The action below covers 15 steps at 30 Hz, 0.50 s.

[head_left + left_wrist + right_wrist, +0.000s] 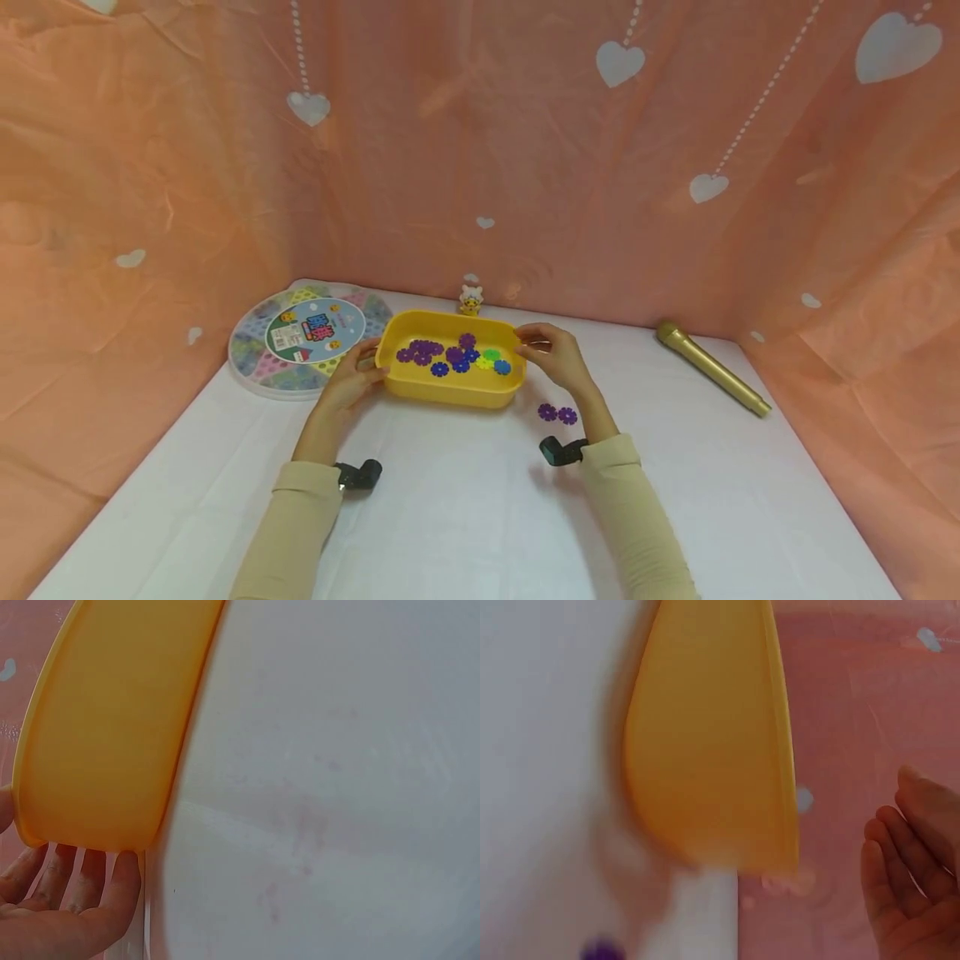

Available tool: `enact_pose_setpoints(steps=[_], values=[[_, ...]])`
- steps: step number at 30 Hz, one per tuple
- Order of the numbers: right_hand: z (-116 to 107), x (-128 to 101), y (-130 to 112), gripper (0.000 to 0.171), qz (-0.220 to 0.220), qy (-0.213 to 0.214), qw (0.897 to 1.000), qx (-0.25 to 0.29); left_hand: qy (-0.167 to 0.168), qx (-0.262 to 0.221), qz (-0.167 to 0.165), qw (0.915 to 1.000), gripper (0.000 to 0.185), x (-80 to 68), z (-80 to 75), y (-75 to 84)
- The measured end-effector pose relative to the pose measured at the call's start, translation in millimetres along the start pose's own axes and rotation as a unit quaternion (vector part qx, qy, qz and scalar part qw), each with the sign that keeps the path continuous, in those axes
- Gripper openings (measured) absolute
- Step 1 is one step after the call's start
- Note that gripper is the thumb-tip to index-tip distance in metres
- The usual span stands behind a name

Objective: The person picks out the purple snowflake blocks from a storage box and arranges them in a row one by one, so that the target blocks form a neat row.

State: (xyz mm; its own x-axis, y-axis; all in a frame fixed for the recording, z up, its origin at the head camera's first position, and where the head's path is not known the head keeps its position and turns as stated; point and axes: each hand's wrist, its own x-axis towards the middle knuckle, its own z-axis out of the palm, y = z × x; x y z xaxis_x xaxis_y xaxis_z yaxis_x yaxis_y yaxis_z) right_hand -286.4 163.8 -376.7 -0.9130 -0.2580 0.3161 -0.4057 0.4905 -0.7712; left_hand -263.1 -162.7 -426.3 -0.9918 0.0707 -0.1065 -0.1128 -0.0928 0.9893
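A yellow plastic basin (450, 393) stands at the middle of the table, with several snowflake discs (423, 350) in purple, blue, green and yellow on its floor. My left hand (351, 379) is at its left end. In the left wrist view, the fingers (94, 881) meet the end wall and the thumb lies by the rim, holding that end. Beside the opposite end is my right hand (555, 357). The right wrist view shows its fingers (889, 825) loosely bent, apart from the basin. Two purple snowflake discs (557, 414) lie on the tablecloth near the right wrist.
A round Chinese checkers game box (255, 346) lies at the back left, behind the left hand. A small figurine (471, 300) stands behind the basin. At the right lies a gold microphone (712, 369). Pink cloth with white hearts surrounds the white-covered table (450, 517).
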Motion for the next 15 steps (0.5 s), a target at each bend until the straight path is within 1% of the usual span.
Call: enact_pose_setpoints(steps=[3, 9, 15], values=[[19, 14, -7, 0.029, 0.006, -0.003, 1.000, 0.022, 0.002, 0.000, 0.002, 1.0000, 0.062, 0.5, -0.1, -0.6], [54, 33, -5, 0.028, 0.018, -0.008, 0.998, 0.060, 0.007, -0.004, -0.010, 0.9999, 0.062, 2.8, 0.9, -2.9], [81, 42, 2, 0.029, 0.061, -0.011, 0.995, 0.075, 0.008, 0.009, -0.002, 0.9999, 0.062, 3.7, -0.7, -4.9]])
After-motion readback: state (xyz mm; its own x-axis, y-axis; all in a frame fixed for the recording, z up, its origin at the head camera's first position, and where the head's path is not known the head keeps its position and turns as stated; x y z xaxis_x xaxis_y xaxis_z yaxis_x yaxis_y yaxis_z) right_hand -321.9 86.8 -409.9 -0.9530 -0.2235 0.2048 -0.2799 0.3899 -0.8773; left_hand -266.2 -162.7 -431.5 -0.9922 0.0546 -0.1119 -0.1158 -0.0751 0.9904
